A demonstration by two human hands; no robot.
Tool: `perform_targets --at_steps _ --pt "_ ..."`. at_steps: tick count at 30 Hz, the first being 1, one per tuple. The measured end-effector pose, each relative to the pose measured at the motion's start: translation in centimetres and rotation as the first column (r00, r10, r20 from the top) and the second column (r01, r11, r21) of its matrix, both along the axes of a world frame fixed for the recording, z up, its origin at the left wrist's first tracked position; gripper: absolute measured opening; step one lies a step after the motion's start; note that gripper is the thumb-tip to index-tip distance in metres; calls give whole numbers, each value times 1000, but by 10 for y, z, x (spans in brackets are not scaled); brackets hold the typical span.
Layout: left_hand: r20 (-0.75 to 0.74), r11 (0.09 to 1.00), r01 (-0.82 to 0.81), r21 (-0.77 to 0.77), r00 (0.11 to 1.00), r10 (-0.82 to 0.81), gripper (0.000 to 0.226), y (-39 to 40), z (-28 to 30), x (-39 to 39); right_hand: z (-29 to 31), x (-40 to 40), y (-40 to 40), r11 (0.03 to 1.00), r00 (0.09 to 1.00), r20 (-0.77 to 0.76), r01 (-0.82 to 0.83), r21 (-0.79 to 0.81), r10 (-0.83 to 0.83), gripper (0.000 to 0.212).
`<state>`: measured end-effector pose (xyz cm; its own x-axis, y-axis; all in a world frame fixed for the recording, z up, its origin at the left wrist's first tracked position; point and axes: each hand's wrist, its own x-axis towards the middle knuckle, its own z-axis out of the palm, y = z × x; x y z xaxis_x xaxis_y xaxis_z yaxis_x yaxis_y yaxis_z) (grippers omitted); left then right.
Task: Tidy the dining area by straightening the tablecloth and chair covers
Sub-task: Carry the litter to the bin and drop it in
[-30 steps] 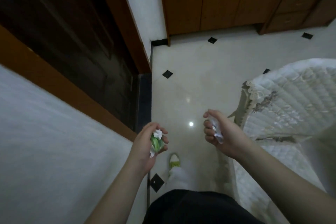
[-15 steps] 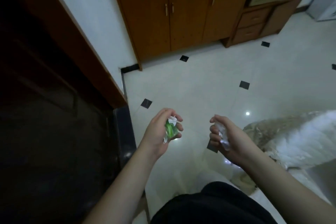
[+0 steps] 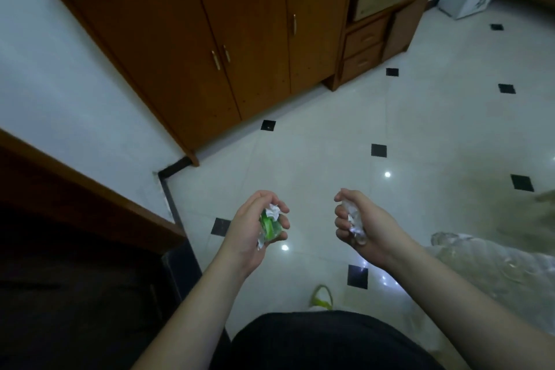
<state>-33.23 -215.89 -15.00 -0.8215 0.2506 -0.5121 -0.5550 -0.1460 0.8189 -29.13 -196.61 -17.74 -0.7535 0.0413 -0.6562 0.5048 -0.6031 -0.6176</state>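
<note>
Wooden cabinet (image 3: 240, 48) against wall, tiled floor (image 3: 330, 183) below

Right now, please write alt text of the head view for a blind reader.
Two hands over a pale tiled floor: the left hand grips a crumpled green and white wrapper, the right hand grips crumpled clear plastic. Wooden cabinets stand ahead.

place: home interior | evidence: wooden cabinets (image 3: 240, 39), drawers (image 3: 363, 48), glossy tiled floor (image 3: 315, 159) with black insets

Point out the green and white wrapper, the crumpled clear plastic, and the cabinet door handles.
green and white wrapper (image 3: 269, 224), head view, green middle.
crumpled clear plastic (image 3: 354, 222), head view, centre of wad.
cabinet door handles (image 3: 215, 60), head view, left handle's middle.
</note>
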Motion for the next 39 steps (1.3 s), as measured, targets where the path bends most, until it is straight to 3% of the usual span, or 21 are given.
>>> perform_targets --at_steps 4,10,19,29,34,39 --pt "-87 996 88 26 993 -85 24 -2 8 -63 4 -54 -4 998 998 -2 59 -6 -59 10" --pt "46 977 171 130 983 -178 23 3 -2 -172 4 -124 -10 976 977 3 214 -37 -214 11" --pt "121 875 450 178 872 -474 22 55 0 -285 6 -176 5 817 820 -76 549 -175 -567 12" --pt "140 660 721 212 646 -751 19 187 -2 -284 5 -122 91 502 505 -53 830 -244 -861 15" --pt "180 619 774 133 595 -783 20 268 -15 -269 -27 -90 142 358 390 28 869 -341 -920 19" --pt "160 608 791 75 592 -790 21 363 -13 -246 -33 -73 217 349 379 39 883 -313 -925 17"
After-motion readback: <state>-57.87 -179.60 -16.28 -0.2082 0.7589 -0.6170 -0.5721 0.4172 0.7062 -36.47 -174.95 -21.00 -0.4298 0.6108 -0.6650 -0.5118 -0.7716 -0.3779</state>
